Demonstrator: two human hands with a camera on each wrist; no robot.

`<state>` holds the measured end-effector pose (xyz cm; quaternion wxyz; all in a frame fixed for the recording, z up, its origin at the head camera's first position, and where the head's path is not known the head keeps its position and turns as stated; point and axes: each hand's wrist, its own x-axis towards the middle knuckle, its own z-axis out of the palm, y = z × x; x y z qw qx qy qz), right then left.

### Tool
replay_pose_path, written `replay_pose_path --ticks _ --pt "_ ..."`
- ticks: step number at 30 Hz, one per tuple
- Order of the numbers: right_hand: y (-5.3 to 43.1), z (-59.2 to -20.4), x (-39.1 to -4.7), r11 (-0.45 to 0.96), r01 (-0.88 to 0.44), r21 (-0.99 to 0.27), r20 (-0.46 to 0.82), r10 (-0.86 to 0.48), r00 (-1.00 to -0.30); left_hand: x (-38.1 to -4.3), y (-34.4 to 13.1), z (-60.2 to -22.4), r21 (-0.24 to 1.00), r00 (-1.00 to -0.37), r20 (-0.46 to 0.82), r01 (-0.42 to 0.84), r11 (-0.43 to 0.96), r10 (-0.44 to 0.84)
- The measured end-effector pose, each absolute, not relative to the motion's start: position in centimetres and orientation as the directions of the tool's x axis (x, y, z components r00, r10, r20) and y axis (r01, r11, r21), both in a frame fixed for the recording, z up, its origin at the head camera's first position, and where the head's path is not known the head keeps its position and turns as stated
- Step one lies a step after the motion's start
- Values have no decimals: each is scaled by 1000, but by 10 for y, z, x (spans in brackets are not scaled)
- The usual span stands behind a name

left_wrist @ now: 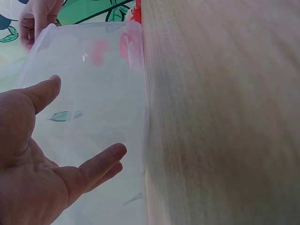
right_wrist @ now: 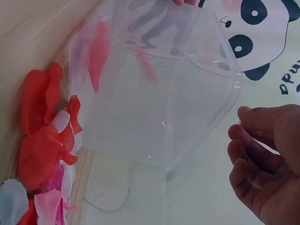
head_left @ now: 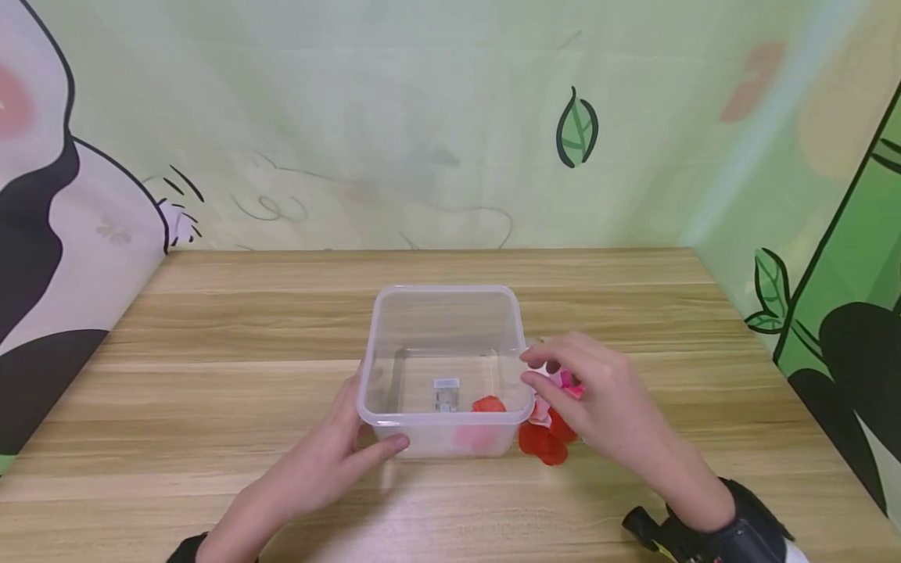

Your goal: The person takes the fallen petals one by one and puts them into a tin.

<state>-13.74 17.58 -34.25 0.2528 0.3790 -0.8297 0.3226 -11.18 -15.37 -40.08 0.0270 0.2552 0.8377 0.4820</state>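
Observation:
A clear plastic container (head_left: 439, 434) stands on the wooden table. Inside it, near the front right, lie a red petal (head_left: 489, 404) and a pink one (head_left: 475, 435) seen through the wall. My left hand (head_left: 331, 453) steadies the container at its front left corner, with the thumb along the front; in the left wrist view its fingers are spread. Just over the right rim is my right hand (head_left: 598, 383), fingers bent, thumb and index fingertips apart, nothing visible between them. Beneath it, loose red, pink and white artificial petals (right_wrist: 42, 154) lie beside the container, partly hidden in the head view.
Behind the wooden table (head_left: 246, 313) hangs a pale green printed backdrop (head_left: 387, 117) with panda and leaf drawings. A black band (head_left: 739, 524) is on the right wrist. A small grey-white shape (head_left: 446, 395) shows at the container's bottom; its kind is unclear.

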Motion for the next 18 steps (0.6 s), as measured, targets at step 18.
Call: replay_pose_path --ticks 18 --pt "193 -334 -141 743 -553 -377 414 -399 -818 -112 -153 -401 840 -866 196 391 377 460"
